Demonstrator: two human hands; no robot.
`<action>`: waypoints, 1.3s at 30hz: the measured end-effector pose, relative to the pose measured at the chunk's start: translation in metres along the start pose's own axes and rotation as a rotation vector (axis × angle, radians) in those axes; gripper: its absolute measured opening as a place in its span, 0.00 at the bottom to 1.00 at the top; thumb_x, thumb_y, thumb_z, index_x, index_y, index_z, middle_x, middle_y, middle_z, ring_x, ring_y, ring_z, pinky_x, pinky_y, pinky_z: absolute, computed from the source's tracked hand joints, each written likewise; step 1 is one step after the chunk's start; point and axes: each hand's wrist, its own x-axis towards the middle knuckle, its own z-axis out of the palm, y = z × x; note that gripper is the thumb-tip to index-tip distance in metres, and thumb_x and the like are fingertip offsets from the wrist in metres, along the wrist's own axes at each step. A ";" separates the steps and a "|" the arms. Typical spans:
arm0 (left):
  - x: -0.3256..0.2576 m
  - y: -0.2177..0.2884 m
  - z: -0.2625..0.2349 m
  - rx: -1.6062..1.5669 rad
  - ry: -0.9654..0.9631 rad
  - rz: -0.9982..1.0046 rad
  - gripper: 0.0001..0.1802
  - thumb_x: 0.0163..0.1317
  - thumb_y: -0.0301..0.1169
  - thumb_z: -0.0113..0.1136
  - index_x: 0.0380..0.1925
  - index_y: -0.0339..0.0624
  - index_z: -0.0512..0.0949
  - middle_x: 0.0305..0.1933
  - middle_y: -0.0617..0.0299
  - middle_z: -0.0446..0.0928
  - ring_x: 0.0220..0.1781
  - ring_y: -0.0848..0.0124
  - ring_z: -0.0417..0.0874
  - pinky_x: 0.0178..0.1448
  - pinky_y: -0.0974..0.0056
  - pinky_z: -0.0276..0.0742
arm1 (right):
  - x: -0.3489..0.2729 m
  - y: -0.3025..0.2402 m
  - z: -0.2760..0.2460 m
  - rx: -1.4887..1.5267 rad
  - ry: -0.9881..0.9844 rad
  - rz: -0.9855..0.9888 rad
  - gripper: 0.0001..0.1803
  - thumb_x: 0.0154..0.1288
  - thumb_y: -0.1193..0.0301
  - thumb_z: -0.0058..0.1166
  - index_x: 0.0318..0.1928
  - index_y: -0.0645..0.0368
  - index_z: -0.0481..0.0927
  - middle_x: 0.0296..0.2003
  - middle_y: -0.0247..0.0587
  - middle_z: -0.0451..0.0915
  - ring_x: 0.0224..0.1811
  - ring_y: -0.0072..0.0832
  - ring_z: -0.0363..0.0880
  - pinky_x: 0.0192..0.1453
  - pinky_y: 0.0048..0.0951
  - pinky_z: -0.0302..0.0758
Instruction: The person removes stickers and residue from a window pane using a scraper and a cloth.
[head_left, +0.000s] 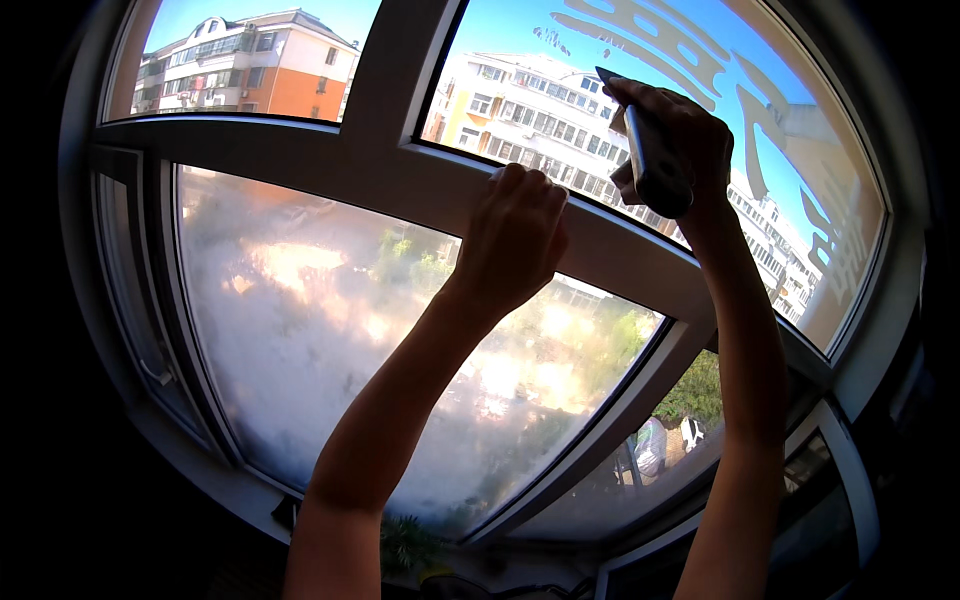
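right hand (pixel 672 140): I see it raised against the upper right pane (pixel 800 160), fingers wrapped tight around a squeegee (pixel 655 160); thumb side faces me.
squeegee: dark handle runs down through the fist, butt end sticks out below the palm; blade end pokes out above the fingers at top left, touching or just off the glass, I can't tell which.
cloth: maybe a pale scrap bunched in the same fist beside the handle; too small for me to confirm.
left hand (pixel 512 238): fingers curled shut over the top edge of the crossbar (pixel 330 165), knuckles toward me, holding nothing else.
spacing: left hand sits just below and left of the squeegee, near but apart from the right hand.
crossbar: grey frame member, runs left to right under both upper panes, directly under the squeegee.
mullion (pixel 400 70): upright post splits the upper panes; squeegee is on the pane to its right.
lower pane (pixel 300 330): fogged or soapy white film across most of it; left forearm crosses in front of it.
upper right pane: clear, with pale cut-out lettering stuck on, above and right of the right hand.
outside: apartment blocks (pixel 250 65) and trees, blue sky.
obstruction: right fist hides the middle of the handle; both forearms block parts of the lower frame.
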 end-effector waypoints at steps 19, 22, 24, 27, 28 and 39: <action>0.002 0.005 -0.003 0.025 0.005 -0.022 0.09 0.55 0.23 0.59 0.37 0.33 0.78 0.36 0.51 0.77 0.44 0.55 0.77 0.50 0.54 0.76 | 0.006 -0.008 0.009 0.027 0.068 0.141 0.27 0.47 0.72 0.66 0.52 0.45 0.81 0.42 0.36 0.85 0.43 0.33 0.85 0.46 0.30 0.82; 0.002 0.006 -0.002 0.028 -0.001 -0.017 0.08 0.55 0.23 0.59 0.37 0.33 0.78 0.35 0.52 0.77 0.43 0.55 0.77 0.49 0.54 0.75 | 0.016 -0.001 0.009 -0.022 0.078 0.160 0.32 0.44 0.70 0.69 0.55 0.41 0.79 0.42 0.34 0.85 0.41 0.32 0.85 0.42 0.30 0.82; 0.004 0.005 -0.003 0.031 -0.020 -0.021 0.08 0.56 0.22 0.59 0.36 0.34 0.78 0.35 0.52 0.77 0.43 0.55 0.77 0.49 0.54 0.75 | 0.010 -0.016 0.006 -0.020 0.039 0.232 0.21 0.55 0.77 0.60 0.50 0.47 0.82 0.41 0.39 0.86 0.43 0.36 0.86 0.47 0.35 0.82; 0.002 0.000 -0.003 0.002 -0.015 -0.024 0.06 0.54 0.24 0.59 0.31 0.34 0.75 0.35 0.50 0.73 0.43 0.54 0.74 0.52 0.54 0.73 | -0.002 -0.019 0.008 0.008 0.111 0.111 0.20 0.53 0.78 0.62 0.49 0.50 0.83 0.43 0.39 0.85 0.46 0.35 0.85 0.50 0.35 0.81; 0.002 0.000 -0.002 0.013 0.004 -0.002 0.07 0.54 0.24 0.59 0.32 0.34 0.75 0.35 0.50 0.73 0.43 0.54 0.74 0.51 0.54 0.73 | 0.001 -0.015 0.008 0.074 0.151 0.126 0.19 0.53 0.78 0.62 0.47 0.50 0.83 0.43 0.38 0.86 0.46 0.35 0.85 0.51 0.35 0.81; 0.007 0.002 0.001 0.205 -0.023 0.069 0.04 0.55 0.24 0.59 0.29 0.39 0.73 0.32 0.54 0.71 0.39 0.57 0.73 0.46 0.56 0.72 | -0.031 -0.034 0.007 0.043 0.064 0.135 0.22 0.50 0.70 0.64 0.49 0.50 0.83 0.46 0.32 0.82 0.50 0.29 0.82 0.50 0.32 0.80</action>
